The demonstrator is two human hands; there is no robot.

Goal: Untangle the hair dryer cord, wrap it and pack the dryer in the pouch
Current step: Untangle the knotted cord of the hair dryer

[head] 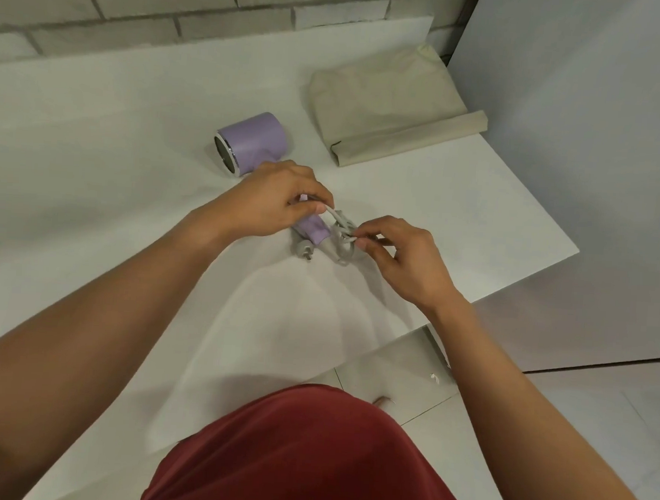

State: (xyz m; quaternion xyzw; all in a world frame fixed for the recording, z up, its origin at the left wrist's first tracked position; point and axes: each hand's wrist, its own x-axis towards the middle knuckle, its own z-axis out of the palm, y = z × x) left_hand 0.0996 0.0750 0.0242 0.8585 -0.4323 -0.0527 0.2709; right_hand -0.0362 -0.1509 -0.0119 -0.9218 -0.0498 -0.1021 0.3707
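**A:** Where did the dryer sit at that point?

**B:** The lilac plastic hair dryer with the chrome-rimmed barrel (252, 140) lay on its side on the white table (95, 139), handle towards the person. The pale grey rubbery cord (341, 227) was bunched in a knot at the handle's end, and the grey plug (302, 246) lay just beside it.

**A:** And the hands?

**B:** Both were pinching. The left hand (269, 203) held one strand between thumb and curled fingers, above the handle. The right hand (401, 254) nipped a loop on the knot's other side.

**A:** How would that cord handle?

**B:** Soft and springy, I'd judge, and light enough to lift the tangle without dragging the dryer. It probably needed small pinches on single strands, easing loops open rather than tugging, which would tighten the knot. The smooth body looked slippery, so the handle was the better grip.

**A:** The pouch?

**B:** The beige cloth pouch (387, 110) lay flat and limp near the table's far right corner, apart from the dryer.
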